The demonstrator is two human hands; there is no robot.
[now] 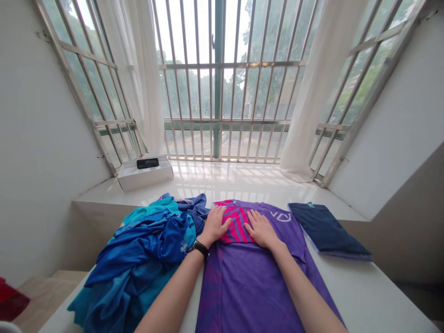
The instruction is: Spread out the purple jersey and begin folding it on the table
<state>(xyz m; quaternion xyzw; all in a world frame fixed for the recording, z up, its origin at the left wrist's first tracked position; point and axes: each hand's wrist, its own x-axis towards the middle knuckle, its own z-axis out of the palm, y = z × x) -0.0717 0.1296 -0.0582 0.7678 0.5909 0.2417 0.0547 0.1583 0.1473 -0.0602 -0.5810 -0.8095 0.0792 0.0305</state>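
A purple shirt (256,286) lies spread on the white table in front of me. Its pink-and-purple striped part (237,224), which looks like a sleeve folded inward, rests across the upper left of the shirt. My left hand (215,225), with a black watch on the wrist, lies flat on the left edge of that striped part. My right hand (262,229) is flat at its right edge, fingers spread and pointing away from me. Neither hand grips the cloth. Beside my left arm is a loose heap of blue and teal clothes (138,249).
Folded dark navy clothing (329,229) lies on the white table (374,291) at the right. On the windowsill (222,178) stands a white box (145,175) with a black device (147,163) on top. White curtains and a barred window are behind. Something red (12,300) shows at lower left.
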